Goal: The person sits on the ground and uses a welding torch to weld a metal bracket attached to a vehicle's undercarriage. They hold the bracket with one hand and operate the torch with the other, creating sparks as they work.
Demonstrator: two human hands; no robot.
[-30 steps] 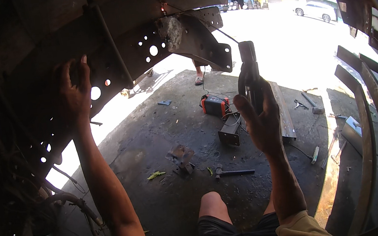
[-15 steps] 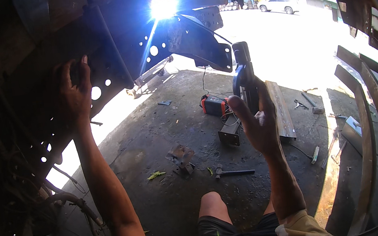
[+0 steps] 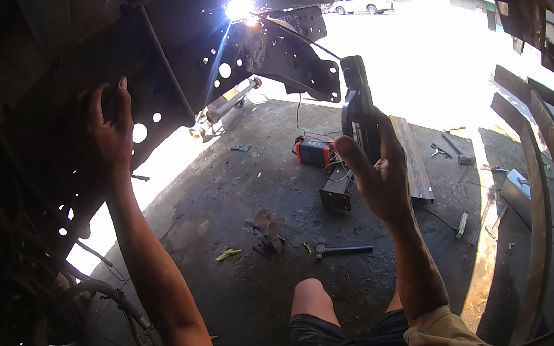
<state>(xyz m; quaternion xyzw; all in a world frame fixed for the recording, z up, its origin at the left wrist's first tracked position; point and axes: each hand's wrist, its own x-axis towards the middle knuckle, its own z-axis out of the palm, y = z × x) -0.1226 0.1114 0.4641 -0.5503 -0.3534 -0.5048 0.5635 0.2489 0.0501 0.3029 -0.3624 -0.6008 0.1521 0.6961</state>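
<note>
My right hand (image 3: 385, 177) is wrapped round a black welding electrode holder (image 3: 356, 94). From the holder a thin electrode (image 3: 305, 36) slants up and left to a bright welding arc (image 3: 240, 8). The arc burns where a dark bracket plate (image 3: 298, 66) meets the beam above it, and sparks fly around it. My left hand (image 3: 109, 131) is raised against a dark steel frame beam (image 3: 160, 70) with round holes. Its fingers look bent but apart, with no loose object seen in them; deep shadow hides part of the hand.
On the concrete floor are a red-and-black welding machine (image 3: 312, 153), a steel channel (image 3: 335, 197), a hammer (image 3: 343, 251) and a bent metal piece (image 3: 267, 229). A floor jack (image 3: 224, 107) stands beyond the beam. Curved metal bars (image 3: 537, 203) rise at right; cables hang at left.
The arc's glare has shrunk and sparks show round it. The electrode holder has risen slightly. A white car outside has moved left. My left hand has stayed in place.
</note>
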